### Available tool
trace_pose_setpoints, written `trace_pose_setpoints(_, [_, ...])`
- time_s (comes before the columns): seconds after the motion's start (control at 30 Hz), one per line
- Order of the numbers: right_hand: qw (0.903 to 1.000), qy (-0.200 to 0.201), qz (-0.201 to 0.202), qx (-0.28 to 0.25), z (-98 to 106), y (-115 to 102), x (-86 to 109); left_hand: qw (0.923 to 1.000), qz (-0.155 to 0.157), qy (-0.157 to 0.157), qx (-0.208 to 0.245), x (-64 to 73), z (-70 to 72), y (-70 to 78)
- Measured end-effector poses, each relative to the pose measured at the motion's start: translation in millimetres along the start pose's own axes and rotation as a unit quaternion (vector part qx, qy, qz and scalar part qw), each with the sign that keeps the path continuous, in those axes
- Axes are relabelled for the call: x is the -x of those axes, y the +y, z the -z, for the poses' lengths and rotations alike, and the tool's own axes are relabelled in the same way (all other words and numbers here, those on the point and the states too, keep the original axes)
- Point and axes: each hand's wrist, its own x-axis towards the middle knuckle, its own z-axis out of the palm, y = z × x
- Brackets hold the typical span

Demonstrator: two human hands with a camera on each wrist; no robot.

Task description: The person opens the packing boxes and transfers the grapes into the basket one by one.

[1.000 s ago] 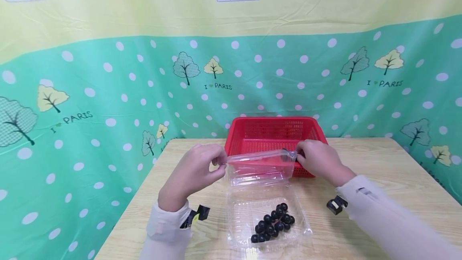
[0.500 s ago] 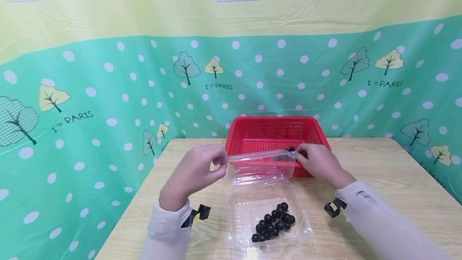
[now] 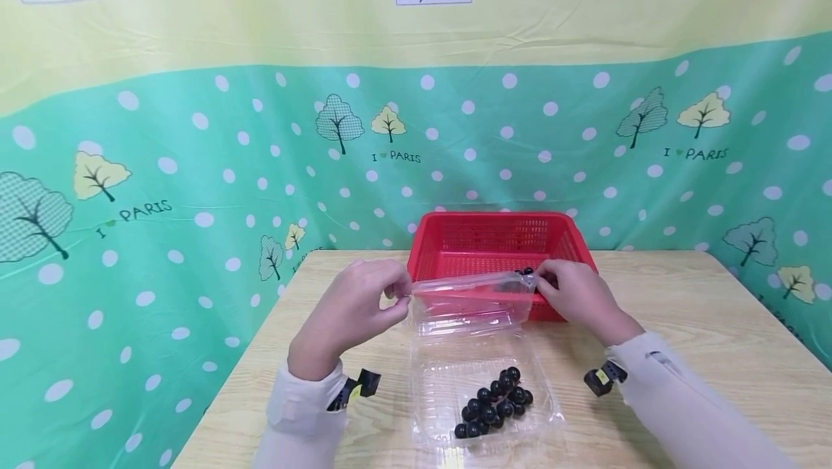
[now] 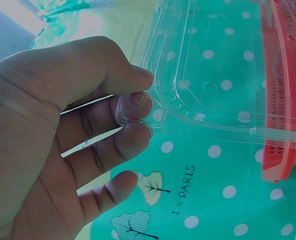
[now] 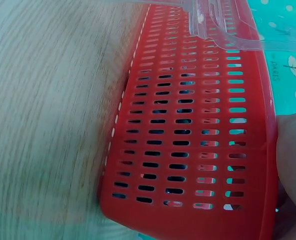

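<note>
We are pinching one corner of the clear lid [image 3: 471,313] with our left hand [image 3: 351,306], the thumb tip and a facing fingertip closing on the thin plastic. From the left wrist, three fingertips are showing below the thumb, and the lowest is curling a little apart from the others. Our left forearm is rising from the bottom edge in a light sleeve [image 3: 302,422], and the wrist is bending so that the hand is tipping toward the lid.

Our right forearm is slanting in from the lower right, its light sleeve [image 3: 695,397] ending short of the wrist. Our right hand [image 3: 575,292] is hanging over the near right rim of the red basket [image 3: 497,222], just beside the lid's other corner. Its fingertips are mostly hiding, so we cannot tell whether they are gripping anything.

A few dark grapes [image 3: 528,270] are peeking out inside the basket, right by those fingers, and dark shapes are showing through the slots in the right wrist view. The lid is standing up from the back of the clear tray [image 3: 429,386], where a bunch of black grapes [image 3: 487,411] is lying toward the right. Tray and basket are resting on the wooden table [image 3: 682,295].
</note>
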Motion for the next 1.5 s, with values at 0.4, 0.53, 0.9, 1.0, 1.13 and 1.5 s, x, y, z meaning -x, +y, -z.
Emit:
trace_pose_setpoints(0.4, [0.9957,0.056,0.061,-0.041,20,-8,27.6,1.0000,0.001,0.000,-0.002,0.9,0.5,0.9])
trace_pose_setpoints(0.53, [0.9949,0.046,0.078,-0.044,26,-13,42.5,1.0000,0.000,0.002,-0.004,2.0,0.9,0.6])
trace_pose_setpoints(0.9, [0.9922,0.000,0.110,-0.057,37,-30,65.3,0.9999,-0.009,0.007,-0.006,1.4,0.4,-0.5])
trace_pose_setpoints(1.0, [0.9905,-0.021,0.119,-0.066,40,-34,70.7,0.9999,-0.010,0.007,-0.008,1.9,-1.4,-0.3])
trace_pose_setpoints(1.13, [0.9857,-0.065,0.141,-0.064,41,-38,73.8,0.9998,-0.013,0.009,-0.013,1.4,-2.0,-0.2])
trace_pose_setpoints(1.5, [0.9708,-0.157,0.167,-0.073,30,-41,75.6,0.9999,-0.011,0.005,-0.011,0.7,-0.6,0.8])
